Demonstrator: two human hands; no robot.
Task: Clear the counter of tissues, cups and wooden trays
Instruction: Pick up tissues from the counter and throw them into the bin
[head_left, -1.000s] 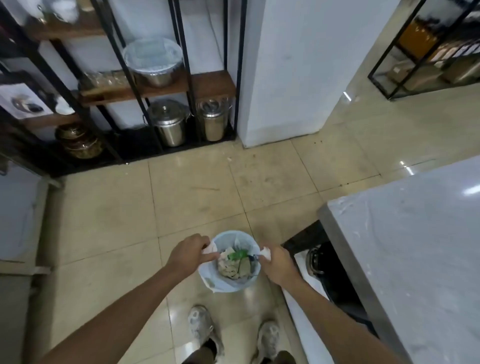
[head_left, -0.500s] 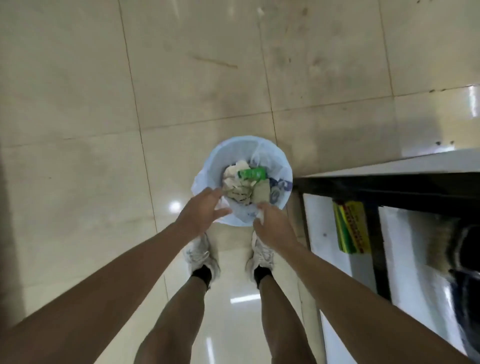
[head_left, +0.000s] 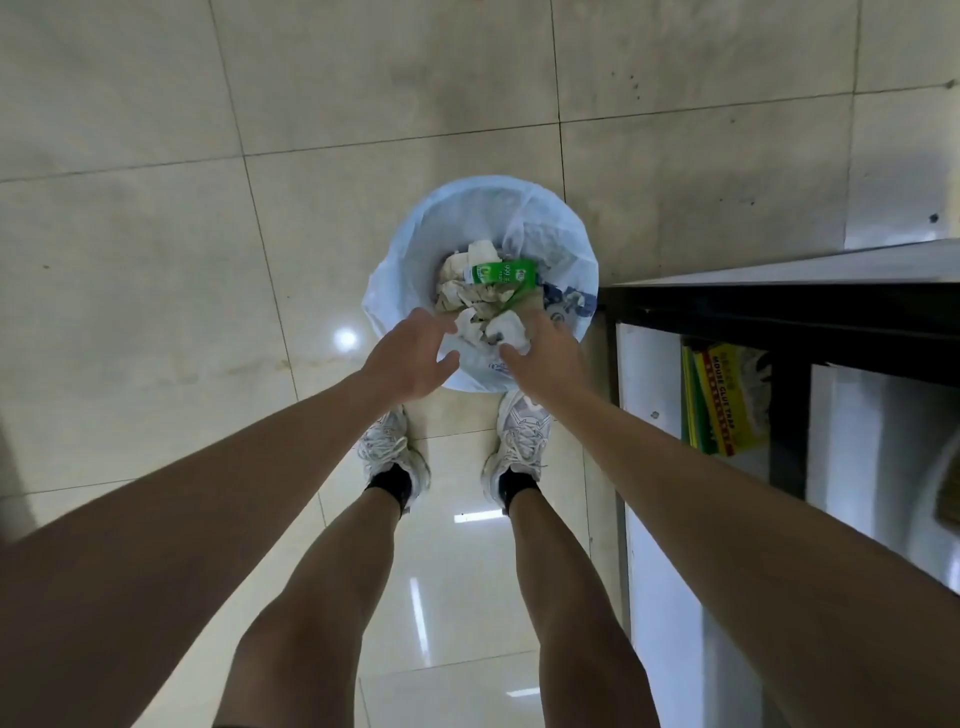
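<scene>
Evidently the tissue-binning step is in hand; left hand (head_left: 410, 358) is held spread and empty over the near rim; right hand (head_left: 545, 348) is half-spread, whether anything is gripped cannot be told; crumpled tissues (head_left: 493, 327) lie inside the lined bin (head_left: 395, 275); next, a return to the counter (head_left: 779, 275) is judged due.

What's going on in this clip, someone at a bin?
A person stands over a small bin lined with a white bag. Both hands are open just above its near rim: the left hand and right hand hold nothing. Crumpled tissues lie on top of the rubbish, beside a green carton. The tissues look just dropped in.
</scene>
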